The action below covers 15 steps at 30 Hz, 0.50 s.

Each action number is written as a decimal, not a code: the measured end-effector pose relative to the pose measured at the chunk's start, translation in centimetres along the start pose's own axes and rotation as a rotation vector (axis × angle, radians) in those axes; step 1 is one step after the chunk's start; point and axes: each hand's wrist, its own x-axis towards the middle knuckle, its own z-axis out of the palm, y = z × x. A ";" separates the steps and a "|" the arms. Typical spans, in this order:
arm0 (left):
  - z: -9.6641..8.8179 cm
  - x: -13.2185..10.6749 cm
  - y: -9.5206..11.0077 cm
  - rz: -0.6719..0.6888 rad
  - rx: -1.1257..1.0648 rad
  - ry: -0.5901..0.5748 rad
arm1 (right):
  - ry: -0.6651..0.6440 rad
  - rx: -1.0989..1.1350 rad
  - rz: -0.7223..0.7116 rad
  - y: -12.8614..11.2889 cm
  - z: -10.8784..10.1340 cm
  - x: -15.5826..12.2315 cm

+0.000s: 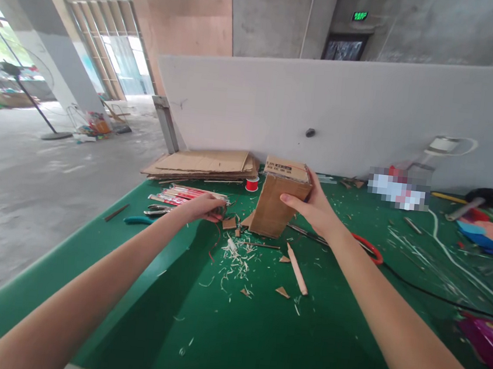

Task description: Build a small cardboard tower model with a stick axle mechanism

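Cardboard box [275, 208] looks already formed, right hand [314, 202] clamped on it; left hand [207, 207] near offcuts [229, 224], grip unclear; remaining work unclear.

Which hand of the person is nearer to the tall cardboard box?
Right. The right hand grips the cardboard box at its right side, thumb on the near face. The left hand is apart from it, off to its left.
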 end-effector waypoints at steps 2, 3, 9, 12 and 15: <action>0.1 1.0 0.5 0.016 0.023 -0.009 | -0.005 -0.017 0.006 0.0 -0.1 0.0; 0.3 1.4 0.7 0.020 0.036 -0.014 | -0.008 -0.019 0.007 0.0 -0.1 0.0; 1.9 3.6 2.1 0.039 0.153 -0.008 | -0.031 0.019 0.021 -1.0 -0.1 -0.1; 2.3 4.6 2.9 0.055 0.261 -0.020 | -0.028 0.009 0.034 -1.5 -0.2 -0.2; 2.5 5.2 3.8 0.051 0.391 -0.051 | -0.037 -0.003 0.046 -1.6 -0.2 -0.2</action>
